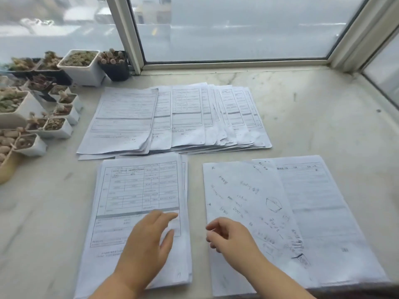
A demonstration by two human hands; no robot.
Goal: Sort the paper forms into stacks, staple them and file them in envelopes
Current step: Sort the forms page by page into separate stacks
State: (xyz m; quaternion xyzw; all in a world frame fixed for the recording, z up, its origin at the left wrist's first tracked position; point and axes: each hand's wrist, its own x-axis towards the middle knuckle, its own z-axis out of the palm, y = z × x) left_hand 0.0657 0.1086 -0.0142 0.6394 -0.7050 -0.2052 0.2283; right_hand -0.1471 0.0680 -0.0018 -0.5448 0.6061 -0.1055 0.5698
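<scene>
We are partway through the sorting, as far as we can judge: a fanned heap of forms (177,117) lies unsorted on the far side of the surface (313,108), and nearer us than that heap two stacks have started — a tidy one of printed table forms (138,190) just below the heap's left half, and a looser pair of sheets (280,212) below its right half, one scrawled with handwriting, one printed. No stapler or envelope shows, so stapling and filing look untouched. Our left hand (149,240) rests flat on the table-form stack, fingers (170,215) straight and spread, holding nothing. Our right hand (228,236) hovers at the handwritten sheet's near-left edge, fingers loosely curled and empty. The paper is thin, white, slightly curled at its corners; the surface is pale veined stone — smooth and hard. Left of the heap stand small square plastic pots (82,65) of succulents.
</scene>
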